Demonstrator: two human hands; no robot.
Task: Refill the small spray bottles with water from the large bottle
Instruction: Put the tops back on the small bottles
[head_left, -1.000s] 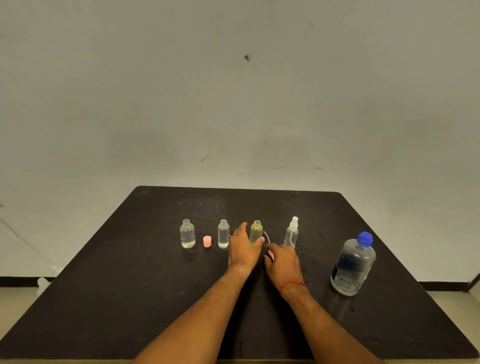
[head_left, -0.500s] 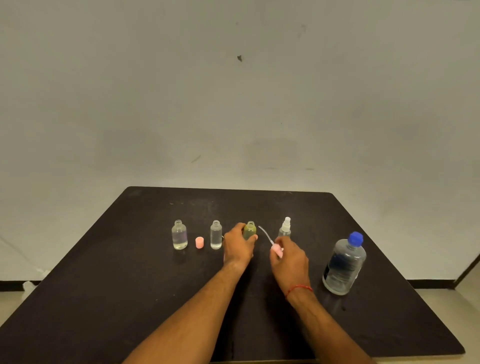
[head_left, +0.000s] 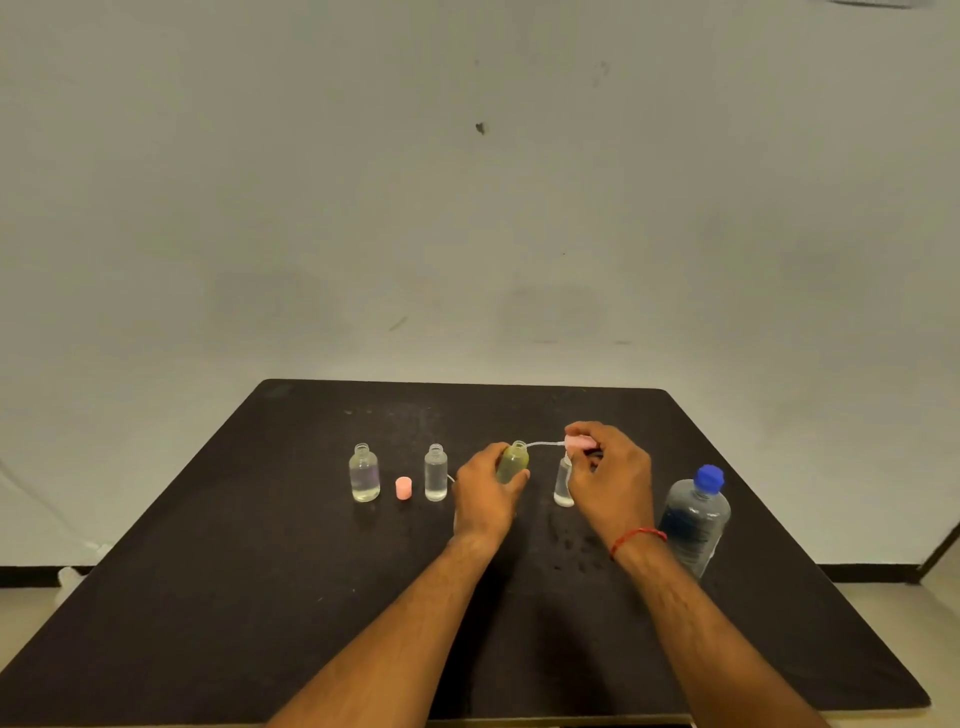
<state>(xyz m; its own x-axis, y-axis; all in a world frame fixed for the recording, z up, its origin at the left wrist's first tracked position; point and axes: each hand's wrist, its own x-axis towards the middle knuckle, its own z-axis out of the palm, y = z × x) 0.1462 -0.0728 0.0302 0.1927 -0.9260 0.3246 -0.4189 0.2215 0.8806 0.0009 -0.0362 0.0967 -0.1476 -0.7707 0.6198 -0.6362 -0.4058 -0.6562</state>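
Observation:
My left hand (head_left: 485, 493) grips a small yellowish spray bottle (head_left: 513, 461), tilted and lifted off the black table (head_left: 260, 597). My right hand (head_left: 608, 480) pinches a pink spray head (head_left: 577, 442); its thin tube (head_left: 543, 445) reaches sideways to the bottle's open mouth. Two small clear bottles without caps (head_left: 364, 473) (head_left: 435, 473) stand to the left, with a pink cap (head_left: 403, 488) between them. Another small clear bottle (head_left: 562, 483) stands partly hidden behind my right hand. The large water bottle with a blue cap (head_left: 693, 522) stands at the right.
Water drops (head_left: 574, 551) lie on the table between my forearms. A pale wall rises behind the table, and the table's far edge (head_left: 467, 383) is well beyond the bottles.
My left hand has picked up the yellowish bottle and tilted it. My right hand has lifted the pink spray head from the table and brought its tube to the bottle's mouth.

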